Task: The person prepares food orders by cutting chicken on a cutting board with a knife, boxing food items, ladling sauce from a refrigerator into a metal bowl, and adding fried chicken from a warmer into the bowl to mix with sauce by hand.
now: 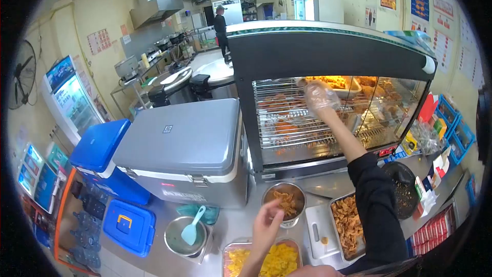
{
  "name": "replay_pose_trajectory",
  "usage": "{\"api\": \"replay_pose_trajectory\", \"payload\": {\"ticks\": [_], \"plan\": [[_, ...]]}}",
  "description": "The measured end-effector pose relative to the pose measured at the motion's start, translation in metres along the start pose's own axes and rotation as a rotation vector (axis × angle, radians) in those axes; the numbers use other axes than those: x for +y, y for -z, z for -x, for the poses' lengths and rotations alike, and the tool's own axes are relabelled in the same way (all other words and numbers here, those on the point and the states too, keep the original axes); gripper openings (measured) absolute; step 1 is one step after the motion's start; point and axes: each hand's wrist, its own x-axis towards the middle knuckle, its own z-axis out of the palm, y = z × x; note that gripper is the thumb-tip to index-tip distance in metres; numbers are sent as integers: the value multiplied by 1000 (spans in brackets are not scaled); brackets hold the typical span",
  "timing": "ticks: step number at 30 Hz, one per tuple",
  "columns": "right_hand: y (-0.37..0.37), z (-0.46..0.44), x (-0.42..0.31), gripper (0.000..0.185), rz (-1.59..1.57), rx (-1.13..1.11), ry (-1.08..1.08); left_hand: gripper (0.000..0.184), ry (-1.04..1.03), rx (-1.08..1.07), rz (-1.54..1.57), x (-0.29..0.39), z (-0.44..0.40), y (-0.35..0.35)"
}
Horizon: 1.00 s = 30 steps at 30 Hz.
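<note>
My right hand (320,97), in a clear plastic glove, reaches into the lit food warmer (328,54) over its upper wire rack (277,107). Its fingers are closed around something brownish at their tips, too small to name. Just right of it is a tray of yellow-orange food (335,82). My left hand (269,221) is bare, its fingers loosely bent and apart with nothing between them. It hovers at the near-left rim of a metal bowl (302,210) holding fried pieces (286,202). Below it lies a tray of yellow food (279,260).
A tray of fried strips (347,225) sits beside a white board (320,233). Left stand a pot (177,249) with a light-blue spatula (189,233), a grey cooler (177,138), and a blue lid (128,225). A black pan (405,195) lies right. A person (220,28) stands far back.
</note>
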Motion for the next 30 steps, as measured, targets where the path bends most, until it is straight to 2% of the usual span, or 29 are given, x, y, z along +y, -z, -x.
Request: {"api": "replay_pose_trajectory", "payload": {"ticks": [2, 3, 5, 6, 7, 8, 10, 11, 13, 14, 16, 17, 19, 23, 26, 28, 29, 30], "plan": [[31, 8, -38, 22, -58, -124, 24, 32, -72, -64, -10, 8, -44, -8], [32, 11, -42, 23, -21, -47, 188, 32, -97, -84, -22, 14, -69, -15], [59, 21, -51, 23, 33, -41, 144, 34, -352, 0, 2, 8, -121, -37], [66, 26, -52, 24, 81, -27, 103, 35, -315, -28, 61, 10, -142, -46], [57, 31, -40, 23, -45, 3, 34, 36, -278, -53, 123, 13, -158, -56], [60, 37, -30, 23, -29, -15, 42, 36, -263, -50, 143, 22, -170, -68], [82, 47, -19, 25, -15, -123, 178, 38, 15, -39, 454, 40, -184, -86], [96, 49, -19, 25, -3, -130, 190, 38, 16, -35, 472, 43, -185, -91], [124, 53, -17, 29, -235, -219, 381, 34, 190, 27, 858, 48, -183, -100], [130, 48, -12, 29, -238, -224, 380, 34, 194, 31, 857, 52, -178, -103], [132, 30, -2, 37, -547, -211, 480, 26, 226, 74, 889, 55, -165, -106], [127, 18, -5, 37, -564, -219, 474, 18, 239, 89, 900, 51, -164, -106], [116, -8, -31, 50, -345, -570, 257, 17, 248, 119, 895, 48, -157, -107], [87, -20, -62, 60, -191, -723, 332, 14, 219, 171, 891, 45, -145, -105], [68, -26, -62, 55, -226, -824, 382, 13, 198, 212, 894, 50, -138, -99], [46, -34, -56, 41, -370, -939, 367, 14, 218, 198, 865, 54, -133, -97], [44, -31, -54, 32, -362, -876, 425, 14, 213, 209, 873, 53, -131, -96], [51, -28, -55, 32, -361, -873, 437, 14, 219, 192, 856, 53, -130, -95]]}}
